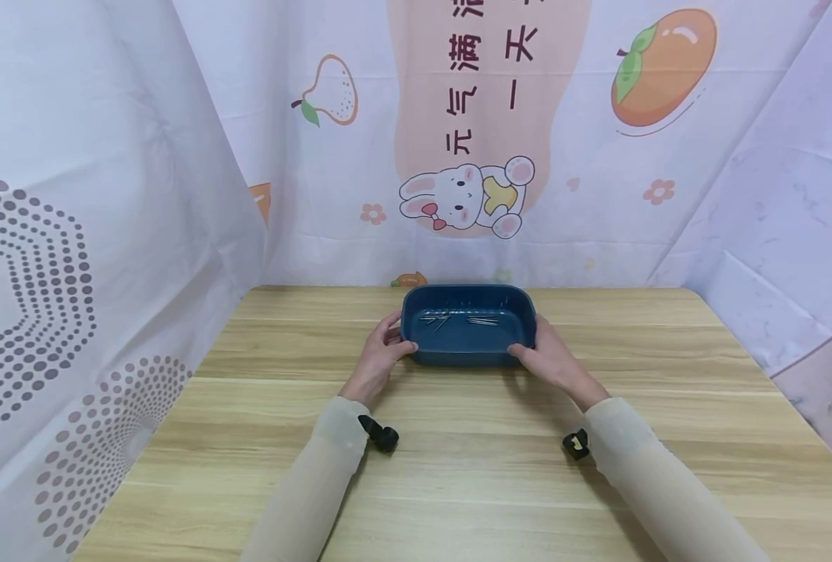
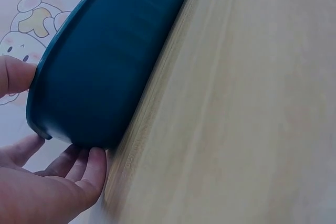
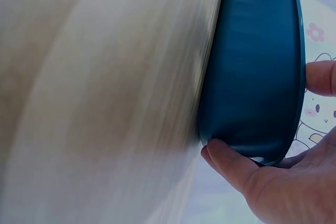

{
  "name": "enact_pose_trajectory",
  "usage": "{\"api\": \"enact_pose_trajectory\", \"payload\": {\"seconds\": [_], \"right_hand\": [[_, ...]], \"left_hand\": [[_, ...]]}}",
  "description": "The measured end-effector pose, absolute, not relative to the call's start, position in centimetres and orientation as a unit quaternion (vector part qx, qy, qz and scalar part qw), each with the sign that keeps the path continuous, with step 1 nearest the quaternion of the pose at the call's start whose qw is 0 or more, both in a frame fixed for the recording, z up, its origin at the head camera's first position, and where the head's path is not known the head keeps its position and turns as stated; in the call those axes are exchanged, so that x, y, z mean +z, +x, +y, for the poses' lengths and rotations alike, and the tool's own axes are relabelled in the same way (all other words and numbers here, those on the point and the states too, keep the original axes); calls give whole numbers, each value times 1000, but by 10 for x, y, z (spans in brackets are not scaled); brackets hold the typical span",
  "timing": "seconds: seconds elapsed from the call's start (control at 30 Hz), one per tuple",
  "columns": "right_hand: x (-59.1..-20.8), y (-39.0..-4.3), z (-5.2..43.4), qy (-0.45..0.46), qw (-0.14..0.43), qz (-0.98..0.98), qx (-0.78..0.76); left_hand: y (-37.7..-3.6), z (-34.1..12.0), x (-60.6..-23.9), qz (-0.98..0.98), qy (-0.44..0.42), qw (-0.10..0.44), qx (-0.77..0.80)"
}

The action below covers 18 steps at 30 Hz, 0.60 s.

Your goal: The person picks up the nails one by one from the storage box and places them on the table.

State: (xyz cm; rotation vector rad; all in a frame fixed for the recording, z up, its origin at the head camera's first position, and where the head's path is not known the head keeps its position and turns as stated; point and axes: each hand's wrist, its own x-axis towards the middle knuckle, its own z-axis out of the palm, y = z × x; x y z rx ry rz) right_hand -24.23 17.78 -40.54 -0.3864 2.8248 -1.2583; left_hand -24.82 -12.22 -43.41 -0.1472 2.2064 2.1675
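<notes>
**Handling Notes: Blue Tray, Two-Hand Hold at the Short Ends**

Nearest the camera, two sleeved forearms reach forward across the wooden surface (image 1: 458, 468). The left hand (image 1: 377, 361) and right hand (image 1: 552, 361) each grip one short end of the blue tray (image 1: 468, 353). The fingers (image 2: 86, 169) curl under the lower edge and the thumbs sit at the rim, so both hands are closed on it.

The tray stands on the surface near the far edge, midway between the side curtains. It appears to be a rigid, moulded, probably lightweight dish with smooth, possibly slippery walls. The rolled rim at each end offers the surest hold.

It is dark blue, rectangular with rounded corners, shallow, and faintly ribbed. Thin metallic pins (image 1: 458, 319), probably needles, lie loose inside and would likely slide if the tray were tilted.

Beyond hangs a printed backdrop (image 1: 458, 156).
</notes>
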Motion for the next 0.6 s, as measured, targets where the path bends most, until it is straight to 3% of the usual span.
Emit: {"api": "enact_pose_trajectory", "payload": {"seconds": [0.6], "right_hand": [[-401, -243, 181, -119, 35, 916, -382]], "left_hand": [[-249, -124, -435, 709, -41, 26, 704]]}}
